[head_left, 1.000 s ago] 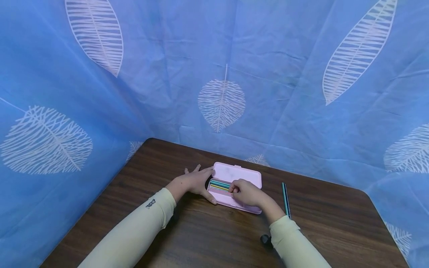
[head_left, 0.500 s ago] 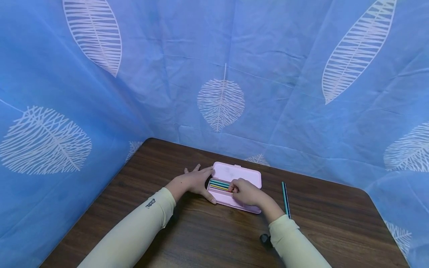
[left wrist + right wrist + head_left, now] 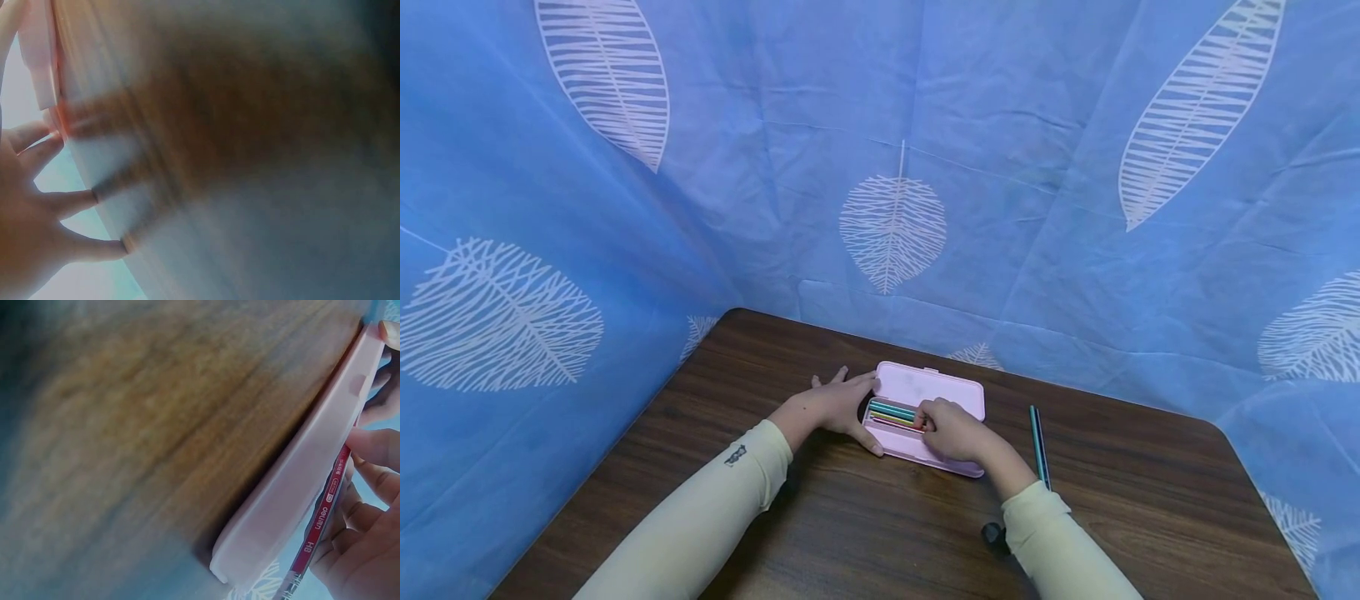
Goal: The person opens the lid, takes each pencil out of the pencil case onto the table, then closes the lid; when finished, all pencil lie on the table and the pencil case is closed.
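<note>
A pink pencil case [image 3: 901, 451] lies on the table with its lid [image 3: 928, 392] folded back. Inside it, teal and yellow pencils [image 3: 891, 409] lie side by side. My left hand [image 3: 837, 408] spreads straight fingers round the case's left end, the thumb at its near corner and a fingertip by the lid. With curled fingers my right hand [image 3: 953, 429] pinches a red pencil [image 3: 320, 519] marked HB, low over the case's open tray. In the right wrist view the pencil runs along the case's side wall; its far end is hidden behind the thumb.
Right of the case, a teal pencil and a dark one [image 3: 1039, 446] lie together on the wooden table [image 3: 865, 525], partly behind the right forearm. A small black object [image 3: 995, 537] shows beside the right sleeve. Blue leaf-patterned cloth [image 3: 1000, 208] hangs behind the table.
The red pencil now shows darker beside the yellow one inside the case. My right hand's fingers have shifted very slightly; the left hand keeps its place on the case.
</note>
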### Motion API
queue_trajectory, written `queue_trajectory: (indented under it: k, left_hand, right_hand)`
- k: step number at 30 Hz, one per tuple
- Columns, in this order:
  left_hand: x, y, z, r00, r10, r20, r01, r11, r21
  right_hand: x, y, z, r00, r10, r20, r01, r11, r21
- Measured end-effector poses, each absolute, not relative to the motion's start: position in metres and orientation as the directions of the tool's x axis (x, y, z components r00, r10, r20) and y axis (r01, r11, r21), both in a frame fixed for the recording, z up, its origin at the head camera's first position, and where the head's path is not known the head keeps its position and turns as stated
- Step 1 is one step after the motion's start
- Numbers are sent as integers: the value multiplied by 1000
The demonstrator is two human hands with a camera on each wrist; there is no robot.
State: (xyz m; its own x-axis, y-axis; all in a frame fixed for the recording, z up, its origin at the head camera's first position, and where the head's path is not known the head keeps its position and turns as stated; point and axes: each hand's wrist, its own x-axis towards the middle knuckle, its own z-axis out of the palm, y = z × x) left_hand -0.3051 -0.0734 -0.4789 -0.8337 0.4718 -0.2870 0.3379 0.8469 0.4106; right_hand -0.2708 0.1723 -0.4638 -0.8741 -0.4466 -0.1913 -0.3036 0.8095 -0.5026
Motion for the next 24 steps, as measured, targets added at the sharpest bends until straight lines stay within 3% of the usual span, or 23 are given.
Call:
queue_trajectory:
  k: [12,24]
  left_hand:
    - [-305,-73,-480,-832,477,-284,346,846,406]
    - [-304,-75,-478,-828,484,-282,355,843,404]
  right_hand:
    - [-262,180,-453,-884,-438,-162,-325,826,-460]
    - [-259,200,-438,-910,-342,-234,-159,810,-564]
